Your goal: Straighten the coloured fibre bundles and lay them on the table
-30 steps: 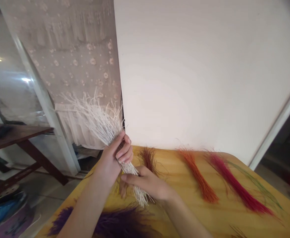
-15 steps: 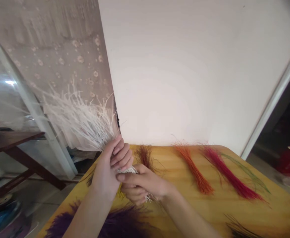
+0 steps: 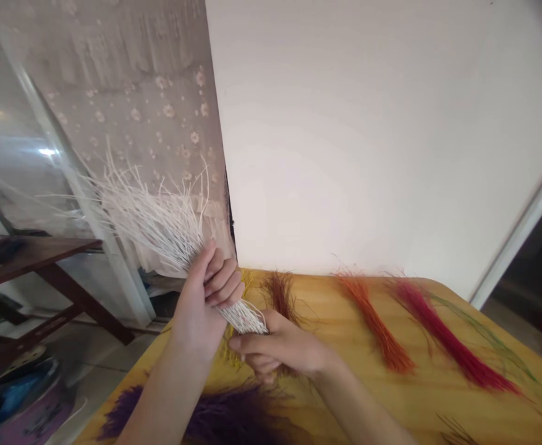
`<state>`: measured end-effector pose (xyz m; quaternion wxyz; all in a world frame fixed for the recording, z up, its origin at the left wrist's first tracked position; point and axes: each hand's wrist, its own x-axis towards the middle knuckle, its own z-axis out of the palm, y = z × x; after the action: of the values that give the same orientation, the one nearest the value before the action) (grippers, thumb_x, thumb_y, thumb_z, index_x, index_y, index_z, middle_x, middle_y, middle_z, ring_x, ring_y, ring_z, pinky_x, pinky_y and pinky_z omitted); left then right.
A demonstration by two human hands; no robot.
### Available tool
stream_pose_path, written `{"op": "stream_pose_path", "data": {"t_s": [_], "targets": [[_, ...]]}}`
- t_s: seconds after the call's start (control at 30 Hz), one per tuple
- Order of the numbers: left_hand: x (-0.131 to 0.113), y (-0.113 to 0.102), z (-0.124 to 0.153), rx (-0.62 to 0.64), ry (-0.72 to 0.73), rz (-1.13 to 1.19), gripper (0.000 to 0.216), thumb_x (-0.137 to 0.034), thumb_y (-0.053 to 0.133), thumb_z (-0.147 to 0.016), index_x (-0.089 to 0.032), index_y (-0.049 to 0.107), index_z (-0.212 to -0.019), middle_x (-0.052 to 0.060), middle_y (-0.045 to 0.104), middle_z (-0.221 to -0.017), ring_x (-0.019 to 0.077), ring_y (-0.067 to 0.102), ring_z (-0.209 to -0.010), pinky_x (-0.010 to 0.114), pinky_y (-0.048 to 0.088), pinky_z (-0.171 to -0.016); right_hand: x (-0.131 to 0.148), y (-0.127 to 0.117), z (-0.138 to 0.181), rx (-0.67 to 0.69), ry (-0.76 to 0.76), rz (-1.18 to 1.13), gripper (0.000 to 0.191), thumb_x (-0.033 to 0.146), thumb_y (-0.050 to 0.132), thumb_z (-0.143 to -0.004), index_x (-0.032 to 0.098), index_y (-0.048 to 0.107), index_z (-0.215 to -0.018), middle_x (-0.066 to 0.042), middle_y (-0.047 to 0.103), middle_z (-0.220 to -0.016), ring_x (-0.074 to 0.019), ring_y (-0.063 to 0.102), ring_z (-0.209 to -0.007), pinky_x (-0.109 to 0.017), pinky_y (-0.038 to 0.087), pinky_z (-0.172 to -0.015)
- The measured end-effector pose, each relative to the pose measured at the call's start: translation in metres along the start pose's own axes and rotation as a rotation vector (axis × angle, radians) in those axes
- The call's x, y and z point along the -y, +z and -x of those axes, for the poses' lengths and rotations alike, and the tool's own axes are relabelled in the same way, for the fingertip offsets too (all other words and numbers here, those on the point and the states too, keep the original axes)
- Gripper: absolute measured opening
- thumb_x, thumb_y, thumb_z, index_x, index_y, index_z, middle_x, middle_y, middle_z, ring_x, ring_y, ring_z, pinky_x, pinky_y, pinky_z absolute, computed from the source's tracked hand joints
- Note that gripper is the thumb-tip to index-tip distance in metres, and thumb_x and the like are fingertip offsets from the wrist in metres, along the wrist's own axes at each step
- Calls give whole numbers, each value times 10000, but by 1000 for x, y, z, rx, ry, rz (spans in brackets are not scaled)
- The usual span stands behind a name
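A bundle of thin white strands [image 3: 159,222] slants up to the left above the table, its upper ends fanned out loosely. My left hand [image 3: 212,287] is wrapped round the bundle near its middle. Lower down, my right hand [image 3: 282,346] closes its fingers at the bundle's bottom end, whose tips are hidden in the grip. Beneath the hands lie a yellow bundle [image 3: 233,352], partly covered, and a brown bundle [image 3: 280,293]. A purple bundle [image 3: 233,411] lies at the near edge, behind my left forearm.
On the wooden table [image 3: 340,395], an orange bundle [image 3: 377,327], a crimson bundle [image 3: 460,340] and a few green strands [image 3: 488,334] lie to the right. Dark strands [image 3: 456,429] show at the near right. A white wall [image 3: 368,136] stands behind; a brown bench [image 3: 62,278] is at left.
My right hand has drawn slightly down and away from my left, so more of the white bundle shows between them. The camera view has shifted a little left.
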<state>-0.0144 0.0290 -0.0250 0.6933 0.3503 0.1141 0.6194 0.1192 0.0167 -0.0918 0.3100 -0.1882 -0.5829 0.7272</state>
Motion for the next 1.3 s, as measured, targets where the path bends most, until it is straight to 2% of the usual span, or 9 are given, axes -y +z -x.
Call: {"op": "stream_pose_path", "data": {"t_s": [0.17, 0.3, 0.4, 0.5, 0.57, 0.7, 0.83, 0.97, 1.3], "targets": [[6, 6, 4, 66, 12, 72, 450, -207, 428, -977, -181, 360, -533, -99, 107, -465, 63, 67, -369, 175, 186, -326, 10, 16, 7, -165, -8, 7, 285, 273, 641, -834, 186, 474, -620, 128, 325, -410, -26, 225, -359, -166, 204, -355], [9, 6, 4, 84, -32, 99, 456, -202, 414, -987, -178, 359, -535, -99, 121, -467, 60, 79, -373, 187, 173, -338, 12, 21, 7, -246, 3, 48, 257, 287, 640, -820, 189, 499, -630, 126, 330, -392, -33, 228, -340, -173, 229, -345], [6, 3, 3, 107, -63, 75, 493, -230, 347, -1011, -179, 338, -521, -95, 113, -457, 63, 57, -380, 202, 132, -344, 17, 21, 8, -268, -25, 254, 227, 302, 607, -864, 191, 520, -687, 109, 387, -425, -52, 317, -360, -191, 295, -382], [2, 1, 3, 119, -59, 35, 504, -268, 327, -1022, -180, 332, -525, -95, 118, -457, 65, 42, -387, 209, 102, -349, 26, 21, 15, -265, -53, 525, 170, 345, 604, -889, 186, 573, -838, 50, 558, -643, -93, 509, -570, -222, 421, -558], [0, 0, 4, 111, -26, 24, 496, -286, 351, -1020, -178, 341, -536, -95, 134, -459, 64, 52, -388, 205, 107, -351, 33, 20, 22, -279, -66, 685, 275, 402, 618, -883, 195, 590, -1061, 0, 636, -890, -147, 580, -799, -274, 466, -736], [-6, -2, 2, 56, 60, 86, 494, -268, 353, -1024, -170, 342, -540, -94, 166, -452, 49, 115, -358, 180, 159, -338, 41, 16, 37, -357, -93, 850, 460, 425, 599, -898, 247, 489, -1308, -40, 634, -1144, -203, 582, -1023, -340, 450, -905], [-15, -6, -1, -87, 164, 212, 488, -213, 360, -1021, -176, 310, -537, -94, 197, -425, 24, 209, -306, 149, 208, -311, 44, 15, 45, -489, -195, 870, 328, 365, 588, -910, 259, 568, -1219, -35, 667, -1067, -194, 606, -1017, -322, 478, -863], [-24, -10, 0, -197, 255, 281, 480, -192, 333, -1023, -183, 301, -544, -85, 252, -407, 18, 269, -290, 148, 253, -306, 50, 17, 48, -582, -313, 836, 142, 323, 577, -908, 222, 663, -959, -10, 692, -822, -157, 643, -803, -280, 506, -735], [-29, 0, 13, -211, 351, 218, 467, -184, 363, -1014, -182, 310, -550, -88, 236, -422, 20, 249, -303, 156, 242, -309, 60, 29, 51, -737, -424, 809, 140, 310, 628, -850, 191, 682, -899, 1, 691, -698, -133, 637, -674, -243, 505, -657]]}}
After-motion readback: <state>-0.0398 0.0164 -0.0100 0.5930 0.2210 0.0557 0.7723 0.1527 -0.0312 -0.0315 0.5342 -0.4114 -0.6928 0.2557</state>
